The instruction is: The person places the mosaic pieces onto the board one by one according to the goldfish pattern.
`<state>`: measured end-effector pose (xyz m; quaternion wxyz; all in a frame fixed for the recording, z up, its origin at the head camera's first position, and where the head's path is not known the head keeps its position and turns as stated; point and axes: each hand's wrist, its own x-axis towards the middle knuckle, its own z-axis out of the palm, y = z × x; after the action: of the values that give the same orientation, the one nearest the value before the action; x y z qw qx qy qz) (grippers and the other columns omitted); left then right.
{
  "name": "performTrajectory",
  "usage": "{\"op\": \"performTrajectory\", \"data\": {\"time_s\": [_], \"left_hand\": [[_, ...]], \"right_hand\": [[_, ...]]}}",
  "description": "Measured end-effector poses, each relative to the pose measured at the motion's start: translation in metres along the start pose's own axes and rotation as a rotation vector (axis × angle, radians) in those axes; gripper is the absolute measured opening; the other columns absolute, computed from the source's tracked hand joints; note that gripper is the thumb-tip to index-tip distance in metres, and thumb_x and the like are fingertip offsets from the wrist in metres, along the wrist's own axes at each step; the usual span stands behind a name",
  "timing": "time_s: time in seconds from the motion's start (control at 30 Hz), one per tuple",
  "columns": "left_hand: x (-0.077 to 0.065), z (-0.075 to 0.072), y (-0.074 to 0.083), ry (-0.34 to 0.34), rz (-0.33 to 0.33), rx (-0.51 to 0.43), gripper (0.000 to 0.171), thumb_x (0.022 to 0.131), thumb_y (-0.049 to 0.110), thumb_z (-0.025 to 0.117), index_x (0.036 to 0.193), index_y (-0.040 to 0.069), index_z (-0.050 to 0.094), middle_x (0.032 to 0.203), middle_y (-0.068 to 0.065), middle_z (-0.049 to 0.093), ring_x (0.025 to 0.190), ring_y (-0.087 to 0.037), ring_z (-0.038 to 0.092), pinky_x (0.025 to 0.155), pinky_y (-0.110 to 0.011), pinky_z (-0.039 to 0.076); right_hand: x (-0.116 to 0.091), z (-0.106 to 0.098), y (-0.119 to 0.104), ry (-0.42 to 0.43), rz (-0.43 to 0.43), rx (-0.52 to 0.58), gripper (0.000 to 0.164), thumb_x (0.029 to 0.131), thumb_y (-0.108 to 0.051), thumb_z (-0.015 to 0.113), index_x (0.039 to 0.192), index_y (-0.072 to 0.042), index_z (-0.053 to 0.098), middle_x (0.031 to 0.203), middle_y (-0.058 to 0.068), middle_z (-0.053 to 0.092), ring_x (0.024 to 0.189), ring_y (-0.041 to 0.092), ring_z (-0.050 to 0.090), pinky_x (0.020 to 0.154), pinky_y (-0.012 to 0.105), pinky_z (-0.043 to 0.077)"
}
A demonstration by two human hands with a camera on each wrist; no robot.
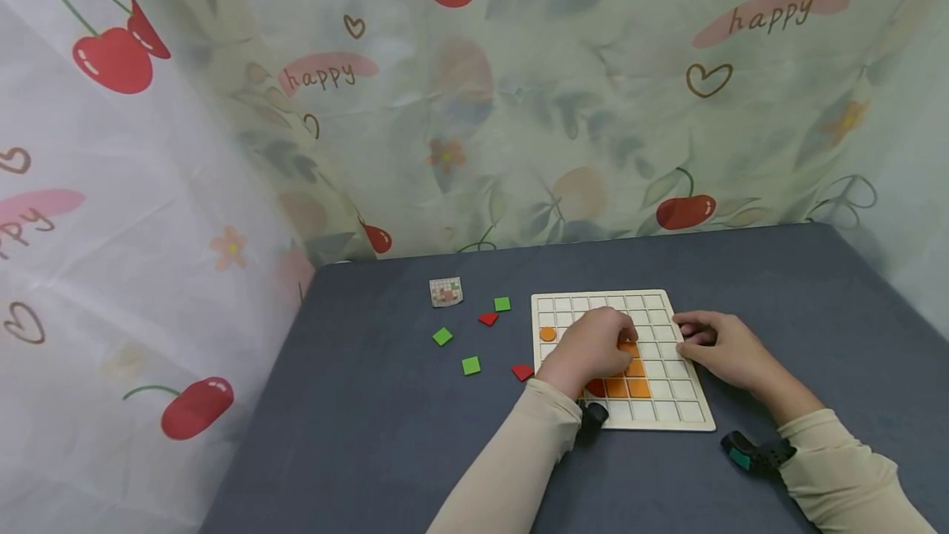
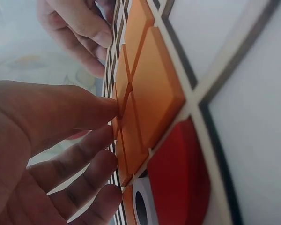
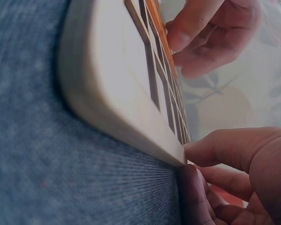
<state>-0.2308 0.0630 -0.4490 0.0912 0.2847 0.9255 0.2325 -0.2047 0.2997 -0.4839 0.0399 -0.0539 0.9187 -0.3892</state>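
Observation:
A pale square grid board [image 1: 670, 414] lies on the table with orange square tiles [image 1: 638, 387] set in its cells. My left hand [image 1: 593, 348] is over the board, its thumb and fingertips touching the orange tiles. In the left wrist view, a red tile [image 2: 178, 173] and a white-and-black eye-like piece [image 2: 143, 201] sit beside the orange ones. Alone in a left cell is an orange round piece [image 1: 548, 334]. My right hand [image 1: 730, 348] pinches the board's right edge, thumb on top; in the right wrist view a finger [image 3: 193, 187] is beside the rim.
Left of the board lie loose green square tiles [image 1: 470, 366], a red tile [image 1: 488, 319] and another red tile [image 1: 522, 372] close to the board's edge. A small patterned card [image 1: 446, 292] rests farther back. The dark grey table [image 1: 356, 435] meets a printed curtain [image 1: 519, 130].

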Motion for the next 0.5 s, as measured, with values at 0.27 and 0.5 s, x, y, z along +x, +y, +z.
{"op": "performTrajectory", "data": {"time_s": [0.27, 0.5], "left_hand": [[-0.001, -0.001, -0.001, 0.004, 0.008, -0.012, 0.025, 0.090, 0.010, 0.073, 0.113, 0.016, 0.079, 0.106, 0.007, 0.073, 0.086, -0.005, 0.057, 0.074, -0.016, 0.047], [-0.006, -0.003, -0.010, 0.003, 0.037, -0.086, 0.023, 0.091, 0.012, 0.072, 0.113, 0.016, 0.080, 0.109, 0.006, 0.073, 0.093, -0.005, 0.061, 0.082, -0.016, 0.049]], "right_hand": [[0.001, 0.001, -0.001, 0.002, -0.003, -0.001, 0.052, 0.098, -0.012, 0.071, 0.143, 0.009, 0.059, 0.123, 0.023, 0.068, 0.100, 0.020, 0.064, 0.073, 0.022, 0.052], [0.001, 0.001, -0.001, 0.003, 0.004, -0.006, 0.052, 0.097, -0.012, 0.071, 0.143, 0.009, 0.059, 0.123, 0.023, 0.068, 0.100, 0.021, 0.064, 0.073, 0.022, 0.052]]}}
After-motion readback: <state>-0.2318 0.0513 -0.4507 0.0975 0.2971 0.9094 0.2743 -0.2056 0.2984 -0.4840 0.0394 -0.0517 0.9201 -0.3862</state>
